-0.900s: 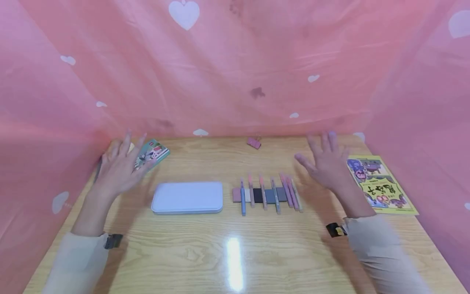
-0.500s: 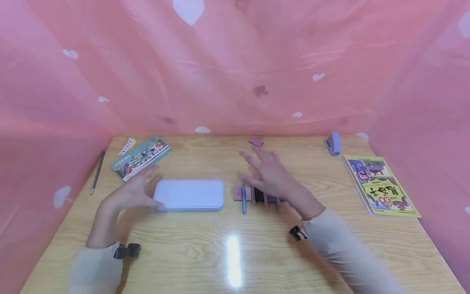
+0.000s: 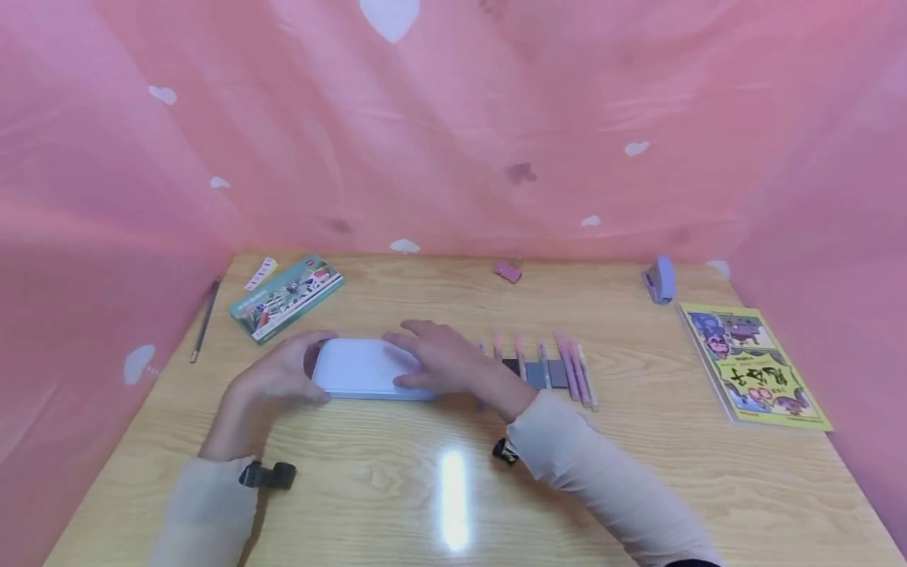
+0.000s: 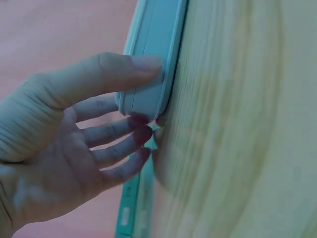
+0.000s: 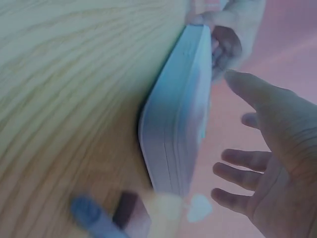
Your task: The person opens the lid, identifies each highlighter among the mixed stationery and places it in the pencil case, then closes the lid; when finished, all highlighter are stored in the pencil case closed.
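Case (image 3: 357, 368) in left hand (image 3: 279, 370), Chinese characters (image 3: 754, 377) across yellow book (image 3: 761, 354)

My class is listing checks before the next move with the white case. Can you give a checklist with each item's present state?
1. Left hand holding the white case: ok, thumb and fingers are at its left end.
2. Right hand touching the case: not ok, the right wrist view shows a gap.
3. Case flat on the table: ok.
4. Case closed: ok, no opening shows.
5. Pens clear of the case: ok, they lie to its right.
6. Case contents: cannot tell.
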`<action>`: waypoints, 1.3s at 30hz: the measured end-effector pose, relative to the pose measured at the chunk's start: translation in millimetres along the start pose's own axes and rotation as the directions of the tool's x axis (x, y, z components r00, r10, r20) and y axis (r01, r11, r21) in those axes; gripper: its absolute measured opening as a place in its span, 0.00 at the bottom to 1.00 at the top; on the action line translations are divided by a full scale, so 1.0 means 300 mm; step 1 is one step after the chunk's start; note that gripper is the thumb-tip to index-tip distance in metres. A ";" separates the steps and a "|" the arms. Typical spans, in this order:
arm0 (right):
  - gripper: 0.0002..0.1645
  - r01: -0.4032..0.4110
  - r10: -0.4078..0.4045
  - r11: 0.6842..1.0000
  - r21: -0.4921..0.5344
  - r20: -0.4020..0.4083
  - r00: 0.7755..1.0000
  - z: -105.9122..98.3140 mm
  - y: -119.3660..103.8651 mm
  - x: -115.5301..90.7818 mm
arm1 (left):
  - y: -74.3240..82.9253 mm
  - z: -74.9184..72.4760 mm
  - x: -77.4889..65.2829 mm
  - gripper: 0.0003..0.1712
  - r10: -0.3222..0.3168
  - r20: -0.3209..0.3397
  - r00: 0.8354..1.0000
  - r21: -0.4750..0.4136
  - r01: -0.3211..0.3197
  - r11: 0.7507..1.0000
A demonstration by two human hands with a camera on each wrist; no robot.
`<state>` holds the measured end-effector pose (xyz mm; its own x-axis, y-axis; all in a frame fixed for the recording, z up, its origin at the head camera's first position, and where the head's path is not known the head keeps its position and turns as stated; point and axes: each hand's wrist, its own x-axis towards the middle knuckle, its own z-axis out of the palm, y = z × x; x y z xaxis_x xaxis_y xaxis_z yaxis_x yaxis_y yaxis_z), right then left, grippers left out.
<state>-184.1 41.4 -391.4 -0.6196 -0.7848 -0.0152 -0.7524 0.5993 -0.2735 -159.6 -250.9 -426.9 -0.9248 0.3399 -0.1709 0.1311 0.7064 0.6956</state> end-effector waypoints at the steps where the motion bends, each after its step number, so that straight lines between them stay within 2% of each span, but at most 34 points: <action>1: 0.43 -0.002 0.002 1.000 0.000 0.026 1.000 0.007 -0.007 0.011 | -0.001 0.004 0.003 0.57 0.004 -0.006 1.000 -0.010 -0.004 1.000; 5: 0.44 -0.002 0.008 0.998 -0.064 0.104 0.995 0.030 -0.031 0.046 | -0.017 0.019 0.009 0.58 0.012 0.004 1.000 -0.109 -0.011 0.994; 9: 0.43 -0.008 0.025 0.990 -0.144 0.121 0.992 0.035 -0.042 0.061 | -0.028 0.043 0.016 0.59 0.010 0.009 1.000 -0.198 -0.008 0.980; 11: 0.43 -0.014 0.034 0.989 -0.147 0.129 0.991 0.033 -0.045 0.063 | -0.026 0.053 0.017 0.60 -0.007 0.008 1.000 -0.221 0.008 0.975; 16: 0.44 -0.016 0.037 0.990 -0.140 0.151 0.988 0.022 -0.048 0.072 | -0.022 0.050 0.016 0.60 -0.029 -0.013 1.000 -0.233 0.025 0.972; 24: 0.45 0.048 -0.018 0.987 -0.152 0.190 0.982 0.002 -0.026 0.102 | -0.034 0.053 0.025 0.59 -0.045 -0.017 0.999 -0.239 0.040 0.970; 33: 0.42 0.077 -0.060 0.994 -0.080 0.195 0.979 0.003 -0.003 0.121 | -0.067 0.071 0.014 0.58 0.017 -0.044 0.999 -0.252 -0.027 0.967; 36: 0.39 0.049 -0.051 0.999 0.021 0.164 0.985 -0.010 0.014 0.119 | -0.069 0.067 0.019 0.58 0.042 -0.050 0.998 -0.267 -0.054 0.962; 39: 0.36 0.031 -0.055 0.987 0.159 0.149 0.987 -0.029 0.032 0.119 | -0.064 0.054 0.024 0.60 0.061 -0.050 0.997 -0.279 -0.073 0.958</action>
<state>-215.4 20.4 -386.1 -0.5371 -0.8313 -0.1430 -0.7261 0.5419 -0.4233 -163.0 -251.9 -452.9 -0.9317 0.3513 -0.0928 0.0935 0.4788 0.8729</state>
